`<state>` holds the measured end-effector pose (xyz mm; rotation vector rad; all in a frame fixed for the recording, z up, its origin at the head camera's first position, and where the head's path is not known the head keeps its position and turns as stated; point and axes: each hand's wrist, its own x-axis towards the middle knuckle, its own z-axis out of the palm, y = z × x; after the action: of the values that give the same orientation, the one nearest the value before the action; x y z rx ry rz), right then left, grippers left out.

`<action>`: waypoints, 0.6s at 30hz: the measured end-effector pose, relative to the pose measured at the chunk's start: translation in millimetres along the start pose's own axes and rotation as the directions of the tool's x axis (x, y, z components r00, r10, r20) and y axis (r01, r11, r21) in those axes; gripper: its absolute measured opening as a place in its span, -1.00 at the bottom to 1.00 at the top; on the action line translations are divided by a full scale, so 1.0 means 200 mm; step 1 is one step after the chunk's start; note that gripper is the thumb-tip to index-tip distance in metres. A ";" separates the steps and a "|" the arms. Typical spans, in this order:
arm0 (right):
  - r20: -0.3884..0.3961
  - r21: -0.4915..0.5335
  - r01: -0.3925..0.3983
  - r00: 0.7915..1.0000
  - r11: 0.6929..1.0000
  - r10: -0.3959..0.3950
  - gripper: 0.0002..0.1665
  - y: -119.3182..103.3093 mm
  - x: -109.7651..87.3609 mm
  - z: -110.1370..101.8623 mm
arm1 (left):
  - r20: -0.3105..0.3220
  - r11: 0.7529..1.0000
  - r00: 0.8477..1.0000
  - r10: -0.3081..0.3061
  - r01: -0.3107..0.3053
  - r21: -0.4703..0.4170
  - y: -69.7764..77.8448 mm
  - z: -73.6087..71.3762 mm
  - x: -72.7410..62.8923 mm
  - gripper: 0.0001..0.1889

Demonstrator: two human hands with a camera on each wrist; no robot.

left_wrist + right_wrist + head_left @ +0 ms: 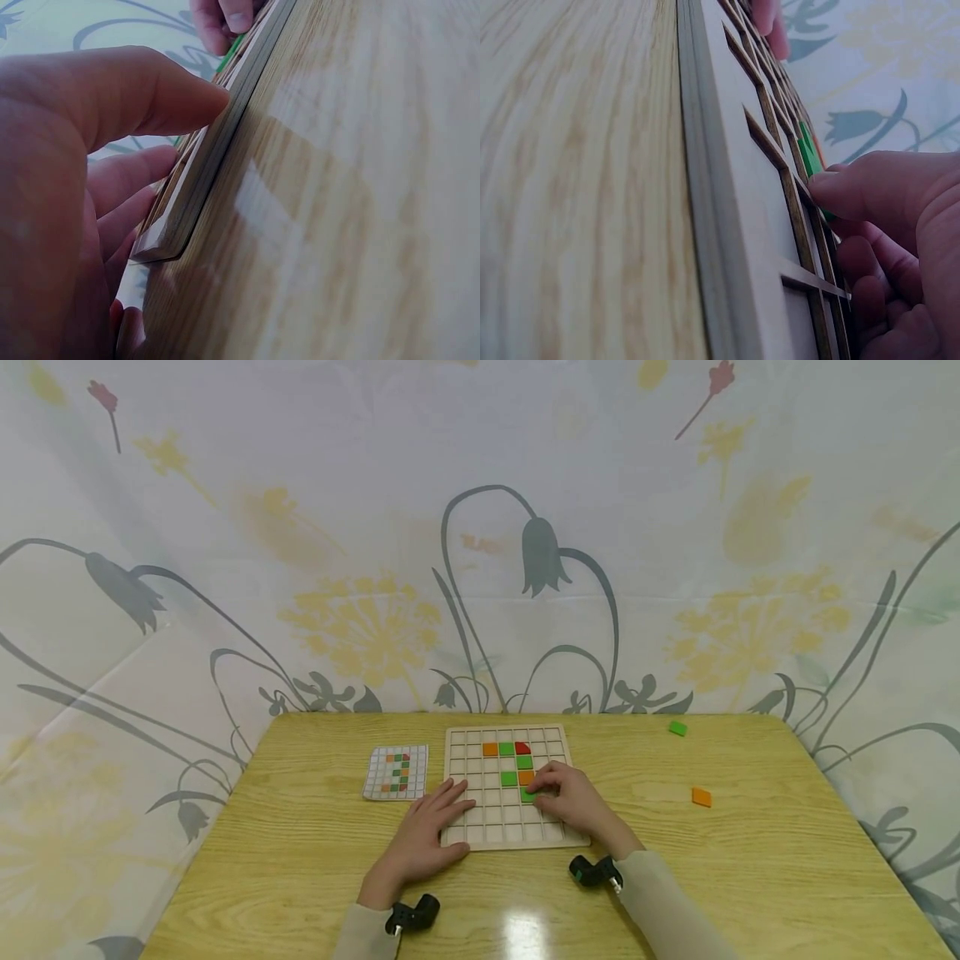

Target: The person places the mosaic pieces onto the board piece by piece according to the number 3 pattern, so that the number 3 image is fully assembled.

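A wooden grid board (510,846) lies flat on the table. My left hand (426,835) rests on its left side, fingers spread over the grid; the left wrist view shows the thumb (187,101) at the front edge. With thumb and fingertips, my right hand (573,797) pinches a green square tile (808,154) at a cell right of the middle. Just above it sit an orange tile (527,777) and a green tile (509,778) side by side. Higher up are another green tile (523,762) and a row of orange, green and red, the red tile (522,748) having a rounded corner.
Left of the board lies a pattern card (396,772) printed with coloured squares on a grid. A loose green tile (678,728) is at the table's back right, and an orange tile (701,797) lies nearer. A floral cloth (360,527) hangs behind the table.
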<state>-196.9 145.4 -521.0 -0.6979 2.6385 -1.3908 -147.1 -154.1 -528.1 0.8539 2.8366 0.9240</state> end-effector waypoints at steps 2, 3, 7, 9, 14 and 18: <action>0.001 0.008 -0.005 1.000 1.000 0.005 -0.84 0.00 0.00 0.00 | 0.002 1.000 1.000 -0.002 0.002 0.003 0.00 0.00 0.00 -0.36; 0.001 0.009 -0.006 1.000 1.000 0.006 -0.84 0.00 0.00 0.00 | 0.003 1.000 1.000 -0.003 0.003 0.003 0.00 0.00 0.00 -0.36; -0.001 0.006 -0.009 1.000 1.000 0.009 -0.84 0.00 0.00 0.00 | 0.004 1.000 1.000 -0.003 0.003 0.002 0.00 0.00 0.00 -0.36; -0.002 0.001 -0.010 1.000 1.000 0.010 -0.84 0.00 0.00 0.00 | 0.004 1.000 1.000 -0.003 0.003 -0.002 0.00 0.00 0.00 -0.36; 0.002 0.004 -0.013 1.000 1.000 0.013 -0.84 0.01 0.00 0.00 | 0.004 1.000 1.000 -0.002 0.002 -0.010 0.00 0.00 0.00 -0.36; -0.002 0.010 -0.003 1.000 1.000 0.003 -0.84 0.01 0.00 -0.01 | 0.000 1.000 1.000 -0.001 0.001 -0.011 0.01 0.00 0.00 -0.36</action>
<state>-197.9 148.2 -522.5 -0.6916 2.6308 -1.4033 -146.5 -153.9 -526.7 0.8512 2.8297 0.9383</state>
